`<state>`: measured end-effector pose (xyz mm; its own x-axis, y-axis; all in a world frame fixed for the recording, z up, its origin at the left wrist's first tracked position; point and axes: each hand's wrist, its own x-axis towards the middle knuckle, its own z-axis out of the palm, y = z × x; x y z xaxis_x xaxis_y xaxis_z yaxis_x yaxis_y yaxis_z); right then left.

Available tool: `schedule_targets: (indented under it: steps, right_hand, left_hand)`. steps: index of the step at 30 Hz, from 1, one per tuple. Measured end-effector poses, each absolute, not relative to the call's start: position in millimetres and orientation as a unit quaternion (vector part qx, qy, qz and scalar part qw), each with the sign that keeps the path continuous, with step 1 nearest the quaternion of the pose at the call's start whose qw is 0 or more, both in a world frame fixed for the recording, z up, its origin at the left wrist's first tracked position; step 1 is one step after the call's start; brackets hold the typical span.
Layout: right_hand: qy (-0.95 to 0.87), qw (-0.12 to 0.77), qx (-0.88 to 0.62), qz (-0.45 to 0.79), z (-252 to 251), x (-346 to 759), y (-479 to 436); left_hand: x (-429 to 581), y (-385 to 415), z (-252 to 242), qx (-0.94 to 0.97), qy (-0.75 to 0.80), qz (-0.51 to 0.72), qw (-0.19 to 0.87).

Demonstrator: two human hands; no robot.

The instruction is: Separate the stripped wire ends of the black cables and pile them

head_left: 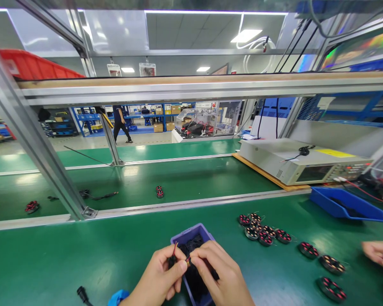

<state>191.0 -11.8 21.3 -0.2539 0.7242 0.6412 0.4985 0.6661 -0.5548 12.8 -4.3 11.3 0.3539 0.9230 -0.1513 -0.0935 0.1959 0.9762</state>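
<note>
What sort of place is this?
Probably an electronics assembly workshop: a long green-topped workbench under metal framing, round black parts with red or copper-coloured coils, and a boxy grey instrument with a screen.

The left hand (161, 273) angled up to the right, thumb pressed toward a bent forefinger, the lower fingers curled beneath; the right hand (221, 271) leaned up to the left, its back turned upward, thumb and forefinger pinched close, and the two sets of fingertips nearly met
</note>
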Motion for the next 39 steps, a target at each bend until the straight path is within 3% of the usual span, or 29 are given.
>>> schedule_targets:
  steps: [5,12,39]
  right_hand:
    - [-0.790,0.488,-0.362,0.080,19,192,-10]
    - [-0.718,0.535,-0.403,0.190,24,196,-8]
    - [-0.767,0.448,-0.361,0.283,39,198,-14]
  left_hand:
    - [14,-3,13,0.495,0.428,0.402,0.641]
    - [12,-4,17,0.494,0.426,0.384,0.654]
    - [12,-3,9,0.533,0.405,0.379,0.639]
